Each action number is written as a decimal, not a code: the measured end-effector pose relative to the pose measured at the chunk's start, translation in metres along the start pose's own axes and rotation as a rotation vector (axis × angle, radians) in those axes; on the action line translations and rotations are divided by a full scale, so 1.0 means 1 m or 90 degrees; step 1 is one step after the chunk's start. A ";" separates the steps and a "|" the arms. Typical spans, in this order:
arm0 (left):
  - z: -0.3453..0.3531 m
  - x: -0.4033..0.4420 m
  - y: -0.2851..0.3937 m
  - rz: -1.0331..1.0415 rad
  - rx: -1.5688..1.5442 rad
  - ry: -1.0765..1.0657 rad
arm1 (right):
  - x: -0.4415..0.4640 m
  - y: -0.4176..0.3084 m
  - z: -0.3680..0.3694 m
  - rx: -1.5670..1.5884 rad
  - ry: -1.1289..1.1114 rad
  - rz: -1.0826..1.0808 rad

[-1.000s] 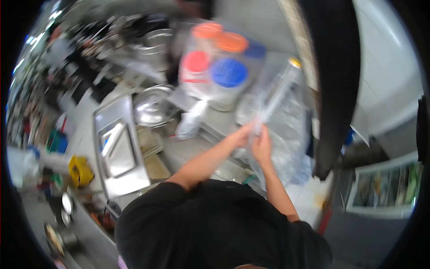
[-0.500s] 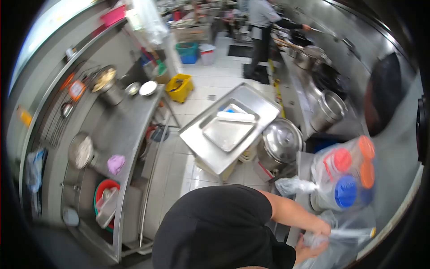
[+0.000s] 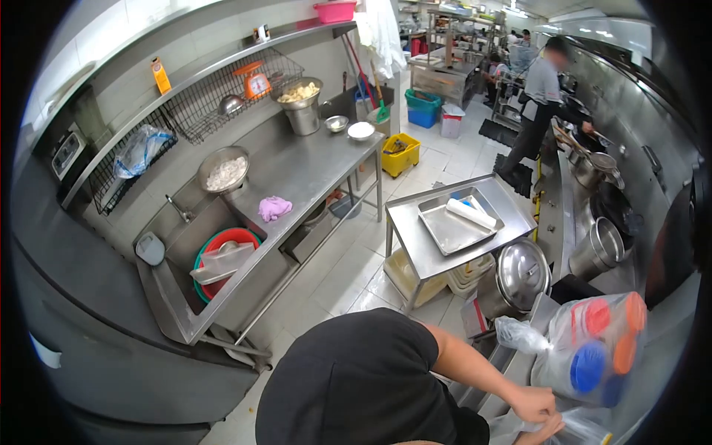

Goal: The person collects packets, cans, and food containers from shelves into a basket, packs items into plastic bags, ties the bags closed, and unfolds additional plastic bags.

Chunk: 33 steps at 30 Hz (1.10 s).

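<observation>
At the lower right edge, my left hand [image 3: 534, 404] is closed in a pinch on a clear plastic bag [image 3: 582, 424]. Just below it, partly cut off by the frame, my right hand [image 3: 547, 430] is closed on the same plastic, close to the left fingers. Beyond the hands stands a tied clear bag [image 3: 552, 363] around several tubs, among them one with a blue lid [image 3: 588, 366], one with a red lid [image 3: 595, 317] and others with orange lids [image 3: 624, 353]. Its knotted end [image 3: 521, 335] points left.
A steel table [image 3: 415, 256] holds a tray [image 3: 445, 228] with a white roll. Beside it is a lidded pot [image 3: 523, 274]. At left, a sink counter [image 3: 297, 222] carries bowls and a pink cloth [image 3: 274, 208]. Another person [image 3: 540, 96] stands at the stoves.
The view has swung left and up, showing more of the sink side and the aisle. Both hands have stayed at the plastic and now sit closer together, lower in view.
</observation>
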<state>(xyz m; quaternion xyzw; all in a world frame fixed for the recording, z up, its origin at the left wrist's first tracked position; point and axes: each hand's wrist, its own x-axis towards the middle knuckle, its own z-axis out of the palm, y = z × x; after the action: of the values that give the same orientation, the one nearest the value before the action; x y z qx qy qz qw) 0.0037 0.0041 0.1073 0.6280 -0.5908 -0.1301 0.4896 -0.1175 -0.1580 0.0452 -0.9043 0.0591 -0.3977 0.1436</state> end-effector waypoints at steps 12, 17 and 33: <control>-0.010 0.009 -0.044 0.142 0.172 -0.104 | -0.010 -0.010 -0.011 0.155 0.021 0.140; 0.012 0.002 -0.014 0.102 -0.113 -0.057 | 0.002 -0.015 -0.001 0.266 0.148 0.154; -0.080 -0.132 -0.145 -0.402 -0.505 0.231 | 0.076 -0.111 -0.215 -0.149 0.225 0.200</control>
<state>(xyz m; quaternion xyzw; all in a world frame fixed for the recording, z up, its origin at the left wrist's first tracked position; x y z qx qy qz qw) 0.1167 0.1296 -0.0201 0.5542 -0.1846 -0.3735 0.7206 -0.2252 -0.1154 0.2710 -0.8109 0.2684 -0.5129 0.0856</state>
